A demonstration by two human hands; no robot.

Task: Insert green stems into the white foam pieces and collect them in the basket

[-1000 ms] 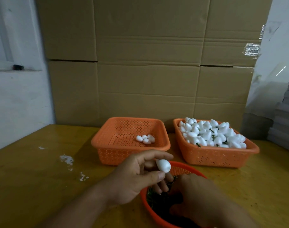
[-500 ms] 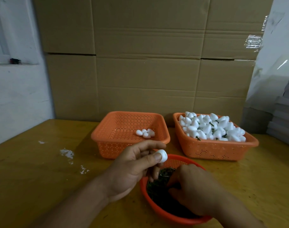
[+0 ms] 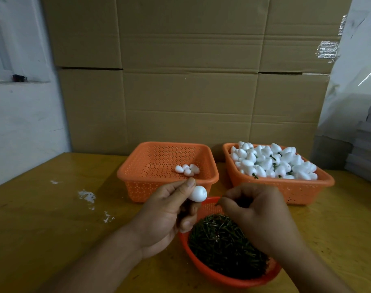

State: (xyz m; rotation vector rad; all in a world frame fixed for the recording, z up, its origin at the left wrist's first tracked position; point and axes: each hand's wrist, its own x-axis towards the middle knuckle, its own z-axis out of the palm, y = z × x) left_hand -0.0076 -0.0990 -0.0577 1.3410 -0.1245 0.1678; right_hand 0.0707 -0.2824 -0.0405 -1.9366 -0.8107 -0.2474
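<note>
My left hand (image 3: 167,210) pinches a white egg-shaped foam piece (image 3: 198,193) between thumb and fingers, above the far rim of a round orange bowl (image 3: 229,279) filled with short green stems (image 3: 220,242). My right hand (image 3: 256,214) hovers over the bowl with curled fingers, its fingertips pinching a small dark stem (image 3: 218,205) a short way right of the foam piece. Behind, a square orange basket (image 3: 133,172) holds several plain foam pieces (image 3: 187,170). A second orange basket (image 3: 307,188) on the right is heaped with foam pieces (image 3: 271,161), some showing green stems.
Everything stands on a yellow wooden table (image 3: 53,218) with white flecks (image 3: 87,195) on its left part. Stacked cardboard boxes (image 3: 191,81) form a wall right behind the baskets. Grey stacked sheets (image 3: 368,149) lie at the far right.
My right hand has risen out of the stem bowl with its fingertips pinched together. My left hand has turned the foam piece towards it. The view has tilted up slightly.
</note>
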